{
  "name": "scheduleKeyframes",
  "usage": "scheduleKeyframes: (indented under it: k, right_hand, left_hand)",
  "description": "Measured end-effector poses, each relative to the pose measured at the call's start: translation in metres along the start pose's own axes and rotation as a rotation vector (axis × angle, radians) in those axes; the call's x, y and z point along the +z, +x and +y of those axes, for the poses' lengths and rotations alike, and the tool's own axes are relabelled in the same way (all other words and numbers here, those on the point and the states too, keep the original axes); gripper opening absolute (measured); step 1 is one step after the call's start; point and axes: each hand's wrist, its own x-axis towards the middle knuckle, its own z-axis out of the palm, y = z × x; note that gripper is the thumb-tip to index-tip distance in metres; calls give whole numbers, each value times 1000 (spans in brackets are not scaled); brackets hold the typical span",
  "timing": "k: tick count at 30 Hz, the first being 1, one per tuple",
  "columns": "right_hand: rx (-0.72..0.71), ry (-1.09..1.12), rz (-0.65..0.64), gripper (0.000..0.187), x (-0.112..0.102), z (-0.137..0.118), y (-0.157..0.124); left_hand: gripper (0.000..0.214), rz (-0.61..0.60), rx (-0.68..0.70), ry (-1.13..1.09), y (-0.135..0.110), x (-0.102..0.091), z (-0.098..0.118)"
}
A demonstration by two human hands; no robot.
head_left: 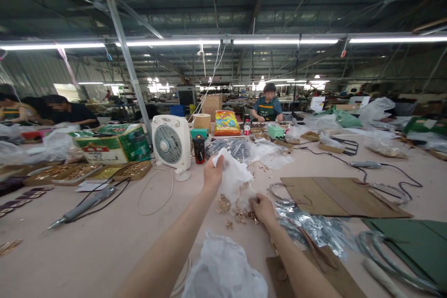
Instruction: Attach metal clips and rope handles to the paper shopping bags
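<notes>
My left hand [213,173] is raised above the table and grips the top of a thin white plastic bag [234,179], which hangs down and to the right. Small gold-coloured metal fittings [223,205] lie in a loose heap under the bag's mouth. My right hand [261,208] rests on the table beside the bag's lower end, fingers curled among the fittings; what they pinch is too small to name. A crumpled clear plastic bag [223,267] lies close in front, between my forearms.
A small white fan [172,143], a black bottle [199,149], trays of gold parts [132,170], a soldering-type tool [84,206] with cable, brown cardboard sheets [335,195], green sheets [412,237] and silver foil pieces [314,228] lie around. Other people sit at the far left and at the back.
</notes>
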Motion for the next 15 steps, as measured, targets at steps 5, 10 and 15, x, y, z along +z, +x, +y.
scheduleKeyframes:
  k: [5, 10, 15]
  right_hand:
    - [-24, 5, 12, 8, -6, -4, -4]
    - [-88, 57, -21, 21, -9, -20, -1]
    - [-175, 124, -38, 23, -7, -50, 9]
  left_hand:
    - [56, 149, 6, -98, 17, -10, 23]
    - [52, 311, 13, -285, 20, -17, 49]
    - [33, 515, -90, -495, -2, -30, 64]
